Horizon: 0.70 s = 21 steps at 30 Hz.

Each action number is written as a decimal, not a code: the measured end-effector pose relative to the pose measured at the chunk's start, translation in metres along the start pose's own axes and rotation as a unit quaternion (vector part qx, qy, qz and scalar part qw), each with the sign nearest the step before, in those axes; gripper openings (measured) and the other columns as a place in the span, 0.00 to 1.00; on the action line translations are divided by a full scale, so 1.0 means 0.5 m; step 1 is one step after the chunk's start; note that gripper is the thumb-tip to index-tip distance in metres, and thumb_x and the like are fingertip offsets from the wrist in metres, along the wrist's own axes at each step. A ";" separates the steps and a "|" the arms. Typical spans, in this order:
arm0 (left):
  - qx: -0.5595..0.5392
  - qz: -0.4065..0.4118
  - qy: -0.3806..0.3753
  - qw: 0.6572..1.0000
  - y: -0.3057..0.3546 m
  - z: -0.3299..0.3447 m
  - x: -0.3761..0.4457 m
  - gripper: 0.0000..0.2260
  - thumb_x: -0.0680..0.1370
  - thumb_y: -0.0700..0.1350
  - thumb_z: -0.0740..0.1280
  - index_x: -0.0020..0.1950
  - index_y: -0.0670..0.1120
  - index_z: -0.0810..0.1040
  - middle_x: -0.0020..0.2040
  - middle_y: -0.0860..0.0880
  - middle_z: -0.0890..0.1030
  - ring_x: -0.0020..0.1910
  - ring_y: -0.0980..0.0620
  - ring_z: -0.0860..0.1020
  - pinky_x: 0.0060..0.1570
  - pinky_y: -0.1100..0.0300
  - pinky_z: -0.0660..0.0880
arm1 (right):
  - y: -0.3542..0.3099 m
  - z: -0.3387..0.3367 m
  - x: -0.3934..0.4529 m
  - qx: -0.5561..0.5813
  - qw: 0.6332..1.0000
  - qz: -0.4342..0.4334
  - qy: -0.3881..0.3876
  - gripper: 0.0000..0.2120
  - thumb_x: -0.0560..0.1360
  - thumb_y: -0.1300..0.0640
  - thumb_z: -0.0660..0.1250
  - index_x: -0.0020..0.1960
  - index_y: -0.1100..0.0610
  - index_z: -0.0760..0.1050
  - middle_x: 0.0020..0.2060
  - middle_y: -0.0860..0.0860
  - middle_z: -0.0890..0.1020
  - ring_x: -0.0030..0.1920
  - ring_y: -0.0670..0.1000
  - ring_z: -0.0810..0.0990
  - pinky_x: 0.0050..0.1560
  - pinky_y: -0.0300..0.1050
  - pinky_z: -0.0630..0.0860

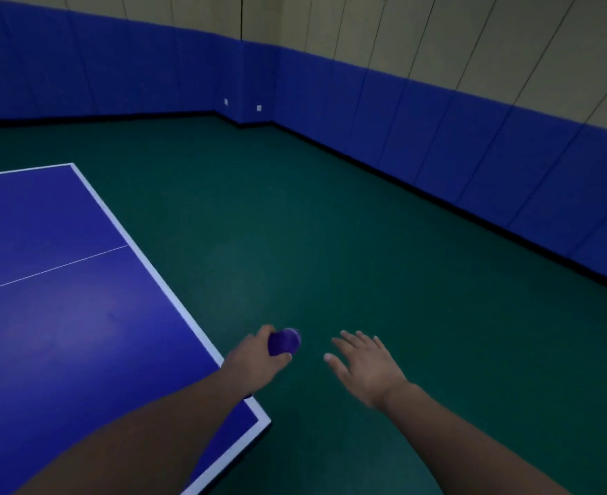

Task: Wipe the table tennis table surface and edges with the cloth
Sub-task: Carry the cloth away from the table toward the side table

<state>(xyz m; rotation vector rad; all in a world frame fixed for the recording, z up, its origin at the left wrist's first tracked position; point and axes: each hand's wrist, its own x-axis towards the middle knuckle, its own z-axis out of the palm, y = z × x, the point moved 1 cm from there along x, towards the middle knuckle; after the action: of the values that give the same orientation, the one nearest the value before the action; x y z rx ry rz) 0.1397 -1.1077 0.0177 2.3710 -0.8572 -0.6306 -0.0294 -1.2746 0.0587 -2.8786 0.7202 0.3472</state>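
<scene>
The blue table tennis table (pixel 62 316) with white edge lines fills the lower left; its near right corner lies under my left forearm. My left hand (pixel 255 359) reaches just past the table's right edge and is closed around a bunched purple cloth (pixel 285 341), held over the floor. To its right, my right hand (pixel 364 366) hovers above the green floor with fingers spread and nothing in it.
Green floor (pixel 330 226) stretches to the right of and beyond the table. Blue padded panels (pixel 473 144) line the lower walls, meeting at a corner at the back. A thin white centre line (pixel 50 269) crosses the tabletop.
</scene>
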 end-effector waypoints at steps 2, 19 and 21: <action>0.007 0.001 -0.008 1.000 0.031 0.011 0.083 0.24 0.74 0.62 0.68 0.66 0.54 0.68 0.55 0.47 0.80 0.51 0.45 0.81 0.53 0.52 0.78 | 0.042 -0.011 0.065 0.010 1.000 0.004 0.001 0.32 0.82 0.34 0.44 0.81 0.49 0.57 0.81 0.48 0.56 0.81 0.52 0.50 0.79 0.54 0.44; 0.018 -0.173 0.089 0.981 0.130 -0.011 0.684 0.26 0.74 0.64 0.66 0.68 0.56 0.67 0.55 0.48 0.77 0.50 0.46 0.79 0.51 0.54 0.76 | 0.301 -0.141 0.812 -0.081 0.971 -0.207 -0.085 0.33 0.82 0.33 0.42 0.81 0.49 0.55 0.81 0.50 0.54 0.81 0.54 0.48 0.79 0.58 0.42; 0.016 -0.192 0.119 0.974 0.124 -0.050 0.712 0.27 0.73 0.64 0.66 0.69 0.57 0.66 0.57 0.48 0.77 0.51 0.46 0.79 0.52 0.55 0.75 | 0.270 -0.175 0.903 -0.091 0.963 -0.241 -0.076 0.33 0.82 0.34 0.43 0.81 0.50 0.56 0.81 0.50 0.55 0.81 0.54 0.50 0.79 0.58 0.44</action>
<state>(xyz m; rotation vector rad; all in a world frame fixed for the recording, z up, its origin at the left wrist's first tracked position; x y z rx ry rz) 0.3724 -1.3836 -0.0107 2.5975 -0.3086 -0.4641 0.3096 -1.6106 0.0130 -3.0205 -0.0496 0.5789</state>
